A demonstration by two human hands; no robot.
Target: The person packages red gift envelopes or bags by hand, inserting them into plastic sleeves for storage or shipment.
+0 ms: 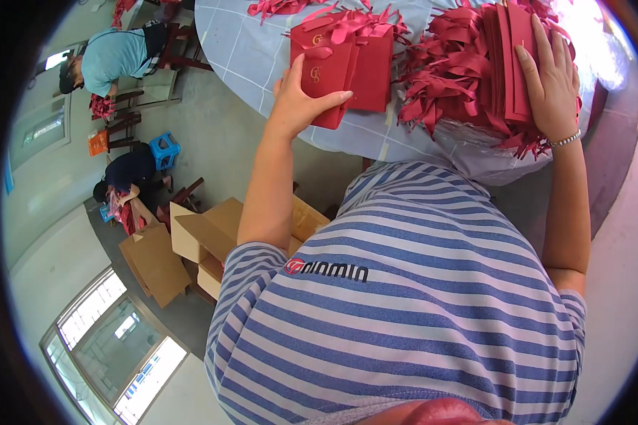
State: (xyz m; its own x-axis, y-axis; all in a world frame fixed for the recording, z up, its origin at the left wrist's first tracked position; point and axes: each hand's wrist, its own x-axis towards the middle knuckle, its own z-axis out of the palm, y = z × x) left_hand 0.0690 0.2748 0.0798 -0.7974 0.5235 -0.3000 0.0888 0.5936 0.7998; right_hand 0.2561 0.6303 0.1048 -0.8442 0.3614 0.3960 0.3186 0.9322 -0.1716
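Observation:
My left hand (296, 105) grips the edges of a small red bag (324, 76) with a gold logo, its thumb near the lower right corner. Another red bag (376, 74) lies beneath, with red ribbons (354, 25) across the top. My right hand (551, 92), with a bracelet at the wrist, lies with fingers stretched out on the outer side of an upright row of red bags (502, 67). Many ribbon loops (446, 64) spill from the left of that row. Clear plastic (475, 134) shows under the row.
A round table (244, 53) has a grey-blue checked cloth. Open cardboard boxes (149, 262) stand on the floor at left. Beyond them are a crouching person (131, 170), a blue stool (164, 151) and another person in light blue (113, 58) near wooden chairs (124, 122).

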